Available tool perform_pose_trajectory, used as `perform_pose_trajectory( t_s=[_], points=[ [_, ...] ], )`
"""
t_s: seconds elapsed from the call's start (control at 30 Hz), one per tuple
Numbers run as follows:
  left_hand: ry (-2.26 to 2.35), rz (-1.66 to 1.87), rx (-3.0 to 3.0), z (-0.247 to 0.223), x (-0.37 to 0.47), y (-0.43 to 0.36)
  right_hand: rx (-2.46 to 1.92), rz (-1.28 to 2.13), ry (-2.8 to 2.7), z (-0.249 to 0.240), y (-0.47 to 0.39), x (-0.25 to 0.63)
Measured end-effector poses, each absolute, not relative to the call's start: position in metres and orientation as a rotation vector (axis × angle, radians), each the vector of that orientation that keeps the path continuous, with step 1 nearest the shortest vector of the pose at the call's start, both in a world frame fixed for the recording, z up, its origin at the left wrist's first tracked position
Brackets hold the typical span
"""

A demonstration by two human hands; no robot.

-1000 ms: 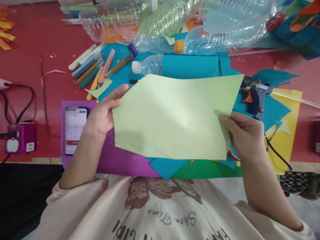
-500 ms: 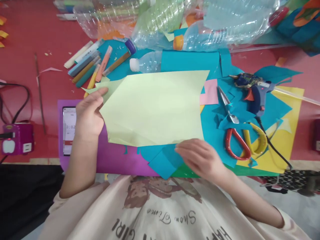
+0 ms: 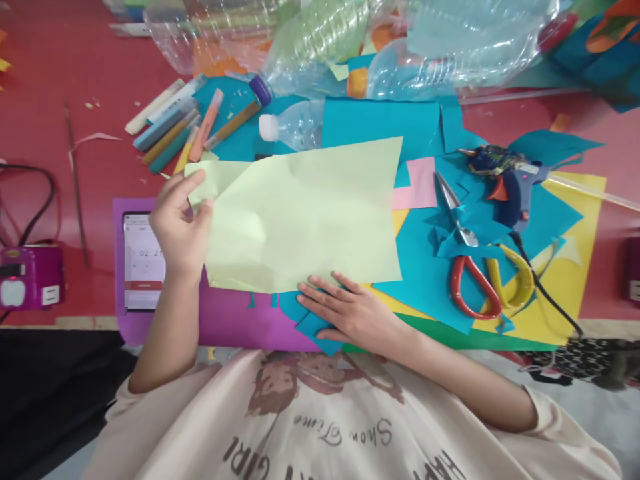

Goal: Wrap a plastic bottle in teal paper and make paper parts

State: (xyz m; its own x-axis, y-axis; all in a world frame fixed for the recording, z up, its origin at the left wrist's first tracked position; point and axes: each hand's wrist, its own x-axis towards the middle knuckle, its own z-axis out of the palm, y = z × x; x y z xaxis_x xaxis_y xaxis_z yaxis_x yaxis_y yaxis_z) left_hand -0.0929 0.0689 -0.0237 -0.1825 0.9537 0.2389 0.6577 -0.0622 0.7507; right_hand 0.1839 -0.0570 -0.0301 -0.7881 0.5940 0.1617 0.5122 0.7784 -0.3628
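Observation:
A large sheet of pale green paper [image 3: 310,220] lies in front of me over blue and purple sheets. Its left side is lifted and curls over. My left hand [image 3: 180,223] pinches that left edge between thumb and fingers. Along the sheet's lower edge, my right hand [image 3: 350,310] rests flat with its fingers spread, the fingertips at the paper and the palm over a blue paper piece [image 3: 313,323]. To the right lie scissors [image 3: 467,267] with one red and one yellow handle, partly under blue scraps.
A glue gun [image 3: 517,190] with a cord lies at the right on blue and yellow paper. Plastic bottles [image 3: 450,53] fill the back. Several markers [image 3: 167,127] lie at the upper left. A phone [image 3: 143,260] sits on a purple sheet [image 3: 245,327] beside my left forearm.
My left hand has closed on the paper's left edge and curled it over. The sheet has shifted slightly left. My right hand has moved left and spread flat at the lower edge.

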Motion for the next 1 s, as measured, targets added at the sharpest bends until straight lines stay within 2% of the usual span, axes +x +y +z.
perform_pose_trajectory(
  t_s=[0.37, 0.43, 0.53, 0.6, 0.63, 0.73, 0.8, 0.9, 1.0],
  points=[
    [1.879, 0.887, 1.772, -0.021, -0.100, 0.070, -0.628, 0.445, -2.371, -0.028, -0.061, 0.186],
    [1.876, 0.907, 1.759, -0.023, -0.102, 0.070, -0.617, 0.645, -2.236, -0.021, -0.059, 0.190],
    [1.859, 1.002, 1.722, -0.025, -0.103, 0.066, -0.711, 1.173, -1.925, -0.001, -0.053, 0.209],
    [1.842, 1.002, 1.737, -0.024, -0.101, 0.059, -0.983, 1.474, -1.604, 0.013, -0.045, 0.228],
    [1.848, 0.966, 1.775, -0.022, -0.100, 0.054, -1.146, 1.496, -1.409, 0.019, -0.039, 0.238],
    [1.834, 0.843, 1.875, -0.017, -0.099, 0.038, -1.431, 1.320, -0.894, 0.031, -0.017, 0.263],
    [1.840, 0.767, 1.923, -0.014, -0.102, 0.028, -1.508, 1.128, -0.796, 0.034, -0.001, 0.272],
    [1.845, 0.719, 2.040, -0.010, -0.107, 0.018, -1.499, 0.822, -0.934, 0.037, 0.017, 0.276],
    [1.812, 0.707, 2.248, -0.003, -0.106, 0.015, -1.576, 0.524, -1.374, 0.042, 0.030, 0.273]
  ],
)
